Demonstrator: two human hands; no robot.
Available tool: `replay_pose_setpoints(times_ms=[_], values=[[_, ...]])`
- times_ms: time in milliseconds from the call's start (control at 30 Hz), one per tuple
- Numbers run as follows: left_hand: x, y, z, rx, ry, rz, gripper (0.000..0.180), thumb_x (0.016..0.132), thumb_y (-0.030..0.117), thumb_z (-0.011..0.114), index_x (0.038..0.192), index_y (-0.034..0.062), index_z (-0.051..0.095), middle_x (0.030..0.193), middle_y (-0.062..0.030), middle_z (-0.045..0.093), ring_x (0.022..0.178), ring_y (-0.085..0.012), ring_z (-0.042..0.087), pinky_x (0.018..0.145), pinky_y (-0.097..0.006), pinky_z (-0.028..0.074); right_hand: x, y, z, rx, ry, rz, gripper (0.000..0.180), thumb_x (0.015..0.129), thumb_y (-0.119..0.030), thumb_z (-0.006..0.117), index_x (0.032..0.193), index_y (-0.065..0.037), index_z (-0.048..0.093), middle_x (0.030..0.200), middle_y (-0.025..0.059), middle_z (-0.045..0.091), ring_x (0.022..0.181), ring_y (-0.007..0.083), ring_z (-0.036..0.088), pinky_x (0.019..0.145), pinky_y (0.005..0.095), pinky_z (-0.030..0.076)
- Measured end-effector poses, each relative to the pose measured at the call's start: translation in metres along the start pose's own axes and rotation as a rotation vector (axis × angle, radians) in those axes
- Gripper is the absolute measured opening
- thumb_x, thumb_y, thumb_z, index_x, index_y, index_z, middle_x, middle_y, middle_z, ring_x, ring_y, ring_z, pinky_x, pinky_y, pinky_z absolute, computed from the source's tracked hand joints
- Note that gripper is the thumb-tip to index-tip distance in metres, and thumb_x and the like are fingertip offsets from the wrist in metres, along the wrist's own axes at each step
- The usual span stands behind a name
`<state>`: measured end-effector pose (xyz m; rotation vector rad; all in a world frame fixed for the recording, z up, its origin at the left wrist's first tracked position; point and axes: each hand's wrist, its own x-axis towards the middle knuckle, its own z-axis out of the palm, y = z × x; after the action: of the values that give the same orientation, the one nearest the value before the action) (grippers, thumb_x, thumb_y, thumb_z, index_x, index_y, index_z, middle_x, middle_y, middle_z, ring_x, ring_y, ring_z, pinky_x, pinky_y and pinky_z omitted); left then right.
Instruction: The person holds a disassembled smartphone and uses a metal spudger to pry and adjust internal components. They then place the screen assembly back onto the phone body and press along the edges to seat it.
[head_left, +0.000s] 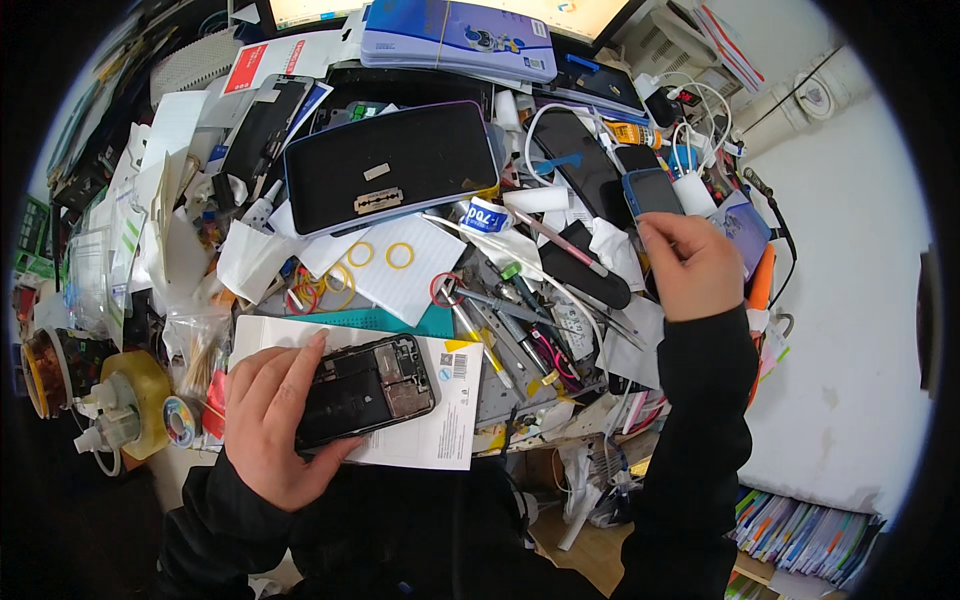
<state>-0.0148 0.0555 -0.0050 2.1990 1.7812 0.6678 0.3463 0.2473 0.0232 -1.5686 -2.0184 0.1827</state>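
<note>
My left hand (270, 415) grips the left end of an opened phone (370, 390), thumb along its near edge and fingers over its far side. The phone's back is off, so its inner parts show. It lies on a white printed box (455, 425) at the table's front. Farther right, my right hand (690, 265) is closed, thumb and forefinger pinched together at the lower edge of a small blue-edged phone (655, 190). Whatever sits between those fingertips is too small or hidden to make out. Beside that phone stands a white cylinder (692, 195).
A black tray (330, 185) holds a razor blade (380, 201). Tweezers and screwdrivers (510, 320) lie heaped mid-table near a white cable (575, 300). Rubber bands (400, 255) rest on paper. A yellow pump bottle (140, 400) and a solder reel (180, 422) stand left.
</note>
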Motion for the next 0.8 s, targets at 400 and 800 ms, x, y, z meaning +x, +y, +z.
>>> replay_pose_setpoints(times_ms=[400, 800], values=[[-0.028, 0.003, -0.005, -0.064, 0.089, 0.088, 0.072, 0.075, 0.024, 0.088, 0.137, 0.0005, 0.060, 0.136, -0.0202, 0.063, 0.128, -0.0429, 0.059, 0.112, -0.058, 0.042, -0.026, -0.031, -0.032, 0.108, -0.147, -0.027, 0.013, 0.092, -0.008, 0.074, 0.102, 0.001, 0.077, 0.078, 0.0071, 0.069, 0.064, 0.0113, 0.061, 0.059, 0.0259, 0.046], [-0.081, 0.009, 0.032, -0.316, 0.203, 0.241, 0.033, 0.069, 0.014, 0.096, 0.098, 0.0098, 0.079, 0.076, 0.0029, 0.064, 0.070, -0.0138, 0.063, 0.071, -0.027, 0.054, -0.064, -0.007, -0.001, -0.138, -0.299, -0.072, 0.018, 0.080, -0.003, 0.081, 0.095, -0.002, 0.070, 0.089, 0.0094, 0.065, 0.063, 0.0199, 0.061, 0.057, 0.0314, 0.048]])
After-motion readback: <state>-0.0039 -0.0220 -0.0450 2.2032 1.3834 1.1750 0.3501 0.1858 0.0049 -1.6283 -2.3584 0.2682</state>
